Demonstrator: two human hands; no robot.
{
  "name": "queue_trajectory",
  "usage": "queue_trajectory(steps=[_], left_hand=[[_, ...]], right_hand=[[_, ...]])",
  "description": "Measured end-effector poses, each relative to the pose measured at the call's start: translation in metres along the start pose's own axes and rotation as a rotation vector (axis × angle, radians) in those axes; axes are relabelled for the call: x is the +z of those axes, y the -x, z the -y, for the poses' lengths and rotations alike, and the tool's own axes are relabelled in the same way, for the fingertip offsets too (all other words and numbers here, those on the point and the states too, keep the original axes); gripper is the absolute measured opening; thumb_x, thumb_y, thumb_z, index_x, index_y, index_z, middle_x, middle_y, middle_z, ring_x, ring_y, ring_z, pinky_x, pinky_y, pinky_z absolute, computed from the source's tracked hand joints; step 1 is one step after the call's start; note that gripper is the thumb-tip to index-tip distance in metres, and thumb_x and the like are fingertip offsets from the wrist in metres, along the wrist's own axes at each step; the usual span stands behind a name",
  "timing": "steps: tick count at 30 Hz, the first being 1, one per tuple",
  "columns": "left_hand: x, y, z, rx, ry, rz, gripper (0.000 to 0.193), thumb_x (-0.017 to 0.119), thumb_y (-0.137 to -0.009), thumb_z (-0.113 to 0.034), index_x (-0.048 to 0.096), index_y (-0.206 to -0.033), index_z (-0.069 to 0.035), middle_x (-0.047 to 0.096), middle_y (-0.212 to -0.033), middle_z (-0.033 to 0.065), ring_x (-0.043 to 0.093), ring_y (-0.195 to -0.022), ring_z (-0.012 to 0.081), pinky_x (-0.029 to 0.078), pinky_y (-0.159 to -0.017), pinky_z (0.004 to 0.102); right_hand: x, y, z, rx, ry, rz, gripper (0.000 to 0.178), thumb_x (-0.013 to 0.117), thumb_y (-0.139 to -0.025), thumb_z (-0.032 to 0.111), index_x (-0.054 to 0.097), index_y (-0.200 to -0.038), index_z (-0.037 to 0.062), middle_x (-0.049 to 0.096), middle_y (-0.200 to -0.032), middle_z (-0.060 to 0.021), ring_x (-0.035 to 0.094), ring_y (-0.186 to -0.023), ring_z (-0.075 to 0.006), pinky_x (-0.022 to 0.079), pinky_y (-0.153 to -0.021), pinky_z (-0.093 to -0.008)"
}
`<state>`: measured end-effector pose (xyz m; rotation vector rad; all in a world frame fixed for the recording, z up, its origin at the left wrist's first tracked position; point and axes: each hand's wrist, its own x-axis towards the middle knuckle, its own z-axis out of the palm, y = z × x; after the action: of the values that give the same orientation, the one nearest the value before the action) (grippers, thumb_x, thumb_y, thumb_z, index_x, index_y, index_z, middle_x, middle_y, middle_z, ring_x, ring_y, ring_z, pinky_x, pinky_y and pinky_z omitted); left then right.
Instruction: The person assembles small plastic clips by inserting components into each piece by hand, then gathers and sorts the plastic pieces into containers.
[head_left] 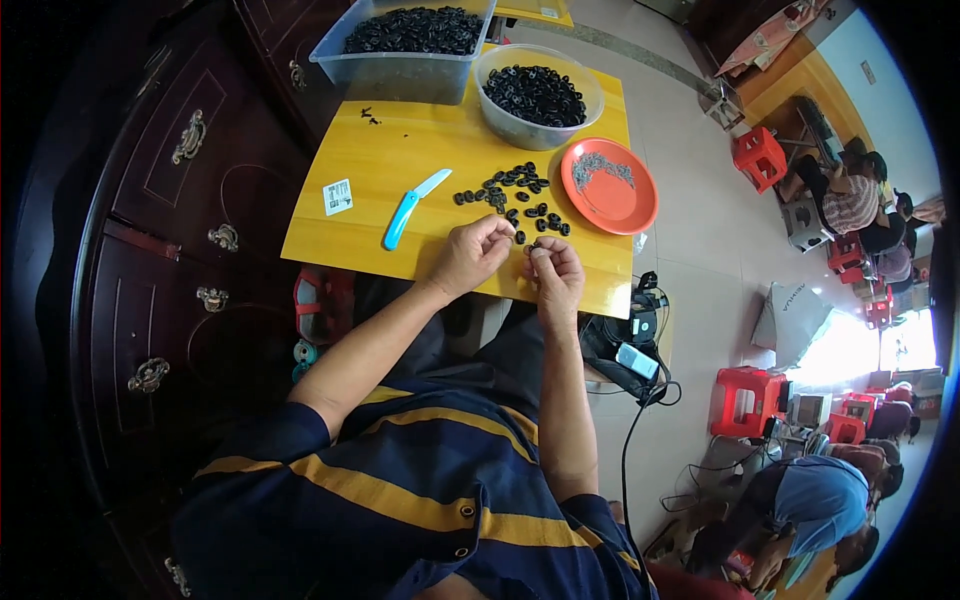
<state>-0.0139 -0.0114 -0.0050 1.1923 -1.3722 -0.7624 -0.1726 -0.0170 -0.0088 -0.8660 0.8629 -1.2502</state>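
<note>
Near the front edge of the yellow table [350, 235], my two hands are close together. My left hand [474, 252] is closed in a pinch; whatever its fingertips hold is too small to tell. My right hand [556, 275] is pinched on a small black oval piece [531, 249], partly covered by the fingers. Just beyond my fingertips lies a loose scatter of similar black oval pieces [520, 178]. An orange-red plate [610, 205] with small grey bits [600, 170] sits to their right. On the left lies a folding knife with a turquoise handle [402, 220], its blade out.
A clear bin [390, 78] and a round clear bowl [535, 133], both full of black pieces, stand at the table's far side. A white label [338, 197] lies left of the knife. Dark wooden drawers [190, 200] line the left. Several people and red stools [745, 400] are at right.
</note>
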Motion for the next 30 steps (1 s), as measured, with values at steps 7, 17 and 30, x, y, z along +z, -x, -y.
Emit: queue_trajectory(steps=[7,17,30], left_hand=[[-0.001,0.001,-0.003,0.087,-0.091,0.057,0.015,0.06,-0.088,0.001,0.067,-0.102,0.0,0.064,-0.076,0.0041,0.055,-0.061,0.0059,0.046,-0.057,0.0239],[-0.002,0.003,-0.001,0.056,-0.088,0.053,0.014,0.062,-0.086,0.0,0.065,-0.1,0.001,0.068,-0.081,0.0122,0.066,-0.067,0.0176,0.052,-0.063,0.0299],[0.001,0.003,-0.003,0.048,-0.033,0.079,0.018,0.066,-0.085,0.0,0.067,-0.102,-0.002,0.049,-0.061,-0.004,0.042,-0.055,0.0038,0.039,-0.054,0.0216]], right_hand=[[-0.001,0.0,-0.001,-0.009,0.068,0.009,0.012,0.061,-0.094,0.002,0.06,-0.106,0.0021,0.064,-0.091,-0.0019,0.06,-0.077,-0.0075,0.05,-0.07,-0.0221],[-0.003,0.0,-0.003,-0.034,0.048,0.044,0.011,0.061,-0.094,0.003,0.06,-0.106,0.0029,0.066,-0.09,-0.0033,0.059,-0.072,-0.0083,0.048,-0.067,-0.022],[-0.006,-0.002,-0.006,-0.04,0.061,0.027,0.011,0.06,-0.094,0.003,0.06,-0.105,0.0025,0.063,-0.084,-0.0011,0.059,-0.071,-0.0073,0.047,-0.063,-0.0212]])
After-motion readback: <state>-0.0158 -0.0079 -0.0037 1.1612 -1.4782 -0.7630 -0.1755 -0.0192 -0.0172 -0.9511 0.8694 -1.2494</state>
